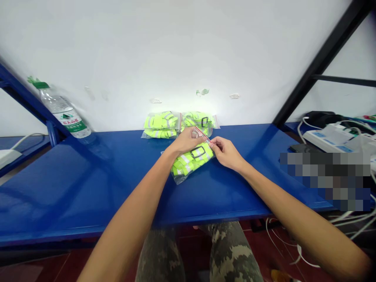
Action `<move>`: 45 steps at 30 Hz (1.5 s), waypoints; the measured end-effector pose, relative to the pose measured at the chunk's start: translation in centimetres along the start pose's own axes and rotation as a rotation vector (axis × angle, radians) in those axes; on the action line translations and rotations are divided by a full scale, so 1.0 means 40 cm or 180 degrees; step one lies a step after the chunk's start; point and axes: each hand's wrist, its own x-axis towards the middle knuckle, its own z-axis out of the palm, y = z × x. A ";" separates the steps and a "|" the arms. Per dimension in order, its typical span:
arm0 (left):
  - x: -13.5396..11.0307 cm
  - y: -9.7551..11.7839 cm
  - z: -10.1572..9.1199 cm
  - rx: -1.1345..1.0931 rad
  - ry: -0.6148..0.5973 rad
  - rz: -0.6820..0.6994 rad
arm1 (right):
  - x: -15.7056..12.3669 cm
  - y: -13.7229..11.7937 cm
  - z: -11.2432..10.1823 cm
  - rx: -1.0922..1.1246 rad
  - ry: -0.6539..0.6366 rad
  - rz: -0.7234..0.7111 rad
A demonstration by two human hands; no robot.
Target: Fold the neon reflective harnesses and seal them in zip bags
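A clear zip bag (188, 163) with a folded neon-yellow reflective strap and a dark buckle inside lies on the blue shelf in front of me. Its red-edged seal slants between my two hands. My left hand (188, 140) is closed on the upper left part of that seal. At the seal's right end, my right hand (225, 152) pinches the bag's edge between thumb and fingers. Just behind, against the wall, sit a second bagged yellow strap (161, 124) on the left and a third bagged strap (198, 118) on the right, partly covered by my left hand.
A plastic water bottle (69, 113) with a green cap stands at the back left by the blue frame post. White power strips (331, 138) and tangled cables lie at the right. The blue shelf's front edge (194, 219) runs above my knees.
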 end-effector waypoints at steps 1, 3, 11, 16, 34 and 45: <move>0.001 -0.002 0.002 -0.0054 0.0020 -0.0041 | 0.000 0.000 0.002 0.0023 0.0028 0.0016; 0.002 -0.003 0.008 0.0048 0.0076 -0.0021 | 0.000 0.001 0.006 0.0194 0.0077 0.0078; 0.003 -0.003 0.035 0.0596 0.0320 0.0306 | 0.009 -0.005 0.001 0.1087 0.0308 0.0356; 0.000 -0.006 0.036 0.0198 0.0205 0.0219 | 0.008 -0.009 -0.002 0.1334 0.0342 0.0460; -0.004 -0.008 0.056 0.0273 0.0114 0.0256 | 0.012 -0.011 0.000 0.1361 0.0349 0.0406; -0.009 0.006 0.022 0.0298 0.0590 -0.0025 | 0.005 -0.013 -0.015 0.1067 -0.0043 0.0694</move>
